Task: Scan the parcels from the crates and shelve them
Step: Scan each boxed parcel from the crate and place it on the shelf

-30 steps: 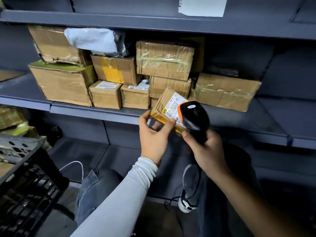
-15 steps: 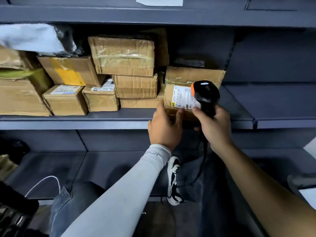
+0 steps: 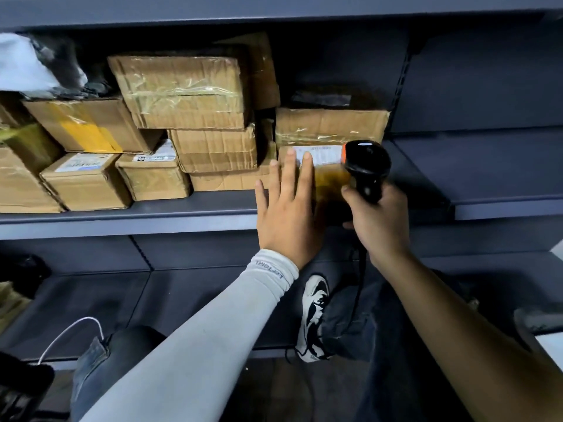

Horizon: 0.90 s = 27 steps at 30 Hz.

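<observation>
A small brown parcel (image 3: 327,169) with a white label lies on the dark metal shelf (image 3: 128,213), in front of a larger taped carton (image 3: 330,124). My left hand (image 3: 288,208) lies flat on the small parcel with straight fingers spread over its label. My right hand (image 3: 377,220) grips the handle of a black barcode scanner (image 3: 367,162) with an orange edge, held upright just right of the parcel. The scanner's cable hangs down below my right hand.
Several brown cartons (image 3: 182,92) are stacked on the shelf to the left, with a grey poly bag (image 3: 27,65) on top at far left. The shelf section to the right (image 3: 487,166) is bare. A black crate corner (image 3: 21,388) shows at lower left.
The small parcel went from being held up in front of the scanner onto the shelf. My left hand let go of its grip and now lies flat on it.
</observation>
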Available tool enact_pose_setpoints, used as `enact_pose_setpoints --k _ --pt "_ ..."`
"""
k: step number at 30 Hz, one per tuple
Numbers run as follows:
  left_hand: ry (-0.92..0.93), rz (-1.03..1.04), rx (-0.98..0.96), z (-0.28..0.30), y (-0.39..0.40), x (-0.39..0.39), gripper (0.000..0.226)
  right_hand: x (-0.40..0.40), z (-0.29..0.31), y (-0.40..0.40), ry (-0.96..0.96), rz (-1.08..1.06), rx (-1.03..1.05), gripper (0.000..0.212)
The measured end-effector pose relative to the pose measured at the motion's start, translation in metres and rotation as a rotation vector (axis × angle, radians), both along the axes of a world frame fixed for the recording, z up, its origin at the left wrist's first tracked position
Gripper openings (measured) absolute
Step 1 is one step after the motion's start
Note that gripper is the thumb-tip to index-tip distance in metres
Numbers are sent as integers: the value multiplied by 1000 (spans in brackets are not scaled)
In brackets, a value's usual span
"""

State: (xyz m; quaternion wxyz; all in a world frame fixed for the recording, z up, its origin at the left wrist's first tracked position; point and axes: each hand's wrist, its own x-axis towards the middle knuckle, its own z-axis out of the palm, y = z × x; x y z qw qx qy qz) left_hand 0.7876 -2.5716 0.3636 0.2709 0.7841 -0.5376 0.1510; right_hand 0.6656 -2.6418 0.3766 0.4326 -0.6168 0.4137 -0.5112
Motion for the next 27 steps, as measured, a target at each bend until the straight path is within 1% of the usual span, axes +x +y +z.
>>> enact_pose_setpoints --k 2,4,6,8,13,16,18,20,23,25,27 --pt "-70 -32 43 -6 -2 1 92 1 -2 -2 -20 21 34 14" --pt "-129 -23 68 -12 -5 6 86 3 -2 -6 -45 47 64 11" --pt "-144 -3 78 -15 -11 11 82 8 -1 -10 -65 79 97 5" --pt "-153 9 90 -15 -16 15 82 13 1 -14 -81 102 124 10" --pt "-116 -12 162 -6 -24 21 95 26 3 -23 -152 147 215 24" --pt "-100 -11 217 0 -27 23 88 31 3 -26 -149 167 232 31" --pt "-88 -4 223 0 -29 23 88 33 4 -29 -152 180 251 36" --pt "-87 -1 222 -1 -31 24 89 33 4 -32 -136 181 251 35" --pt "-100 14 233 -3 -36 27 85 31 6 -36 -107 192 245 25" --pt "-94 28 219 -4 -35 26 81 28 8 -35 -81 192 233 25" --pt "-74 29 191 -6 -28 22 76 24 8 -32 -29 148 202 25"
